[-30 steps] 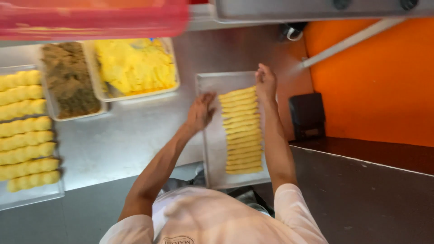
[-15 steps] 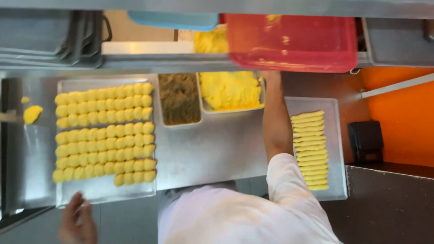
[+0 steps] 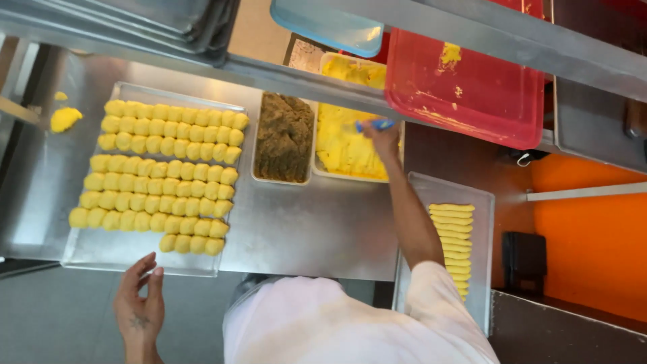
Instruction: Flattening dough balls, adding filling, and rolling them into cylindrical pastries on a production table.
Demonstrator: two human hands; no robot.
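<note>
Head view looks straight down on a steel bench (image 3: pixel 317 229); the right hand (image 3: pixel 383 138) reaches to the far edge of the bench, over a white tub of yellow dough (image 3: pixel 344 145), its fingers closed around a small blue tool (image 3: pixel 375 125) whose kind cannot be told; the left hand (image 3: pixel 140 307) hangs off the near edge, fingers loosely apart and holding nothing, just beside the near edge of a large metal tray (image 3: pixel 87 253); that tray carries rows of yellow dough pieces (image 3: pixel 162 175) and fills the bench's left part; a tub of brown filling (image 3: pixel 283 138) stands between the large tray and the dough tub, touching the latter; at the right edge a narrow tray (image 3: pixel 482 256) holds a column of flat yellow strips (image 3: pixel 453 246); a lump of yellow dough (image 3: pixel 65 118) lies alone at the far left corner; overhead, a red lid (image 3: pixel 465 87) and a blue lid (image 3: pixel 330 23) rest on a shelf.
</note>
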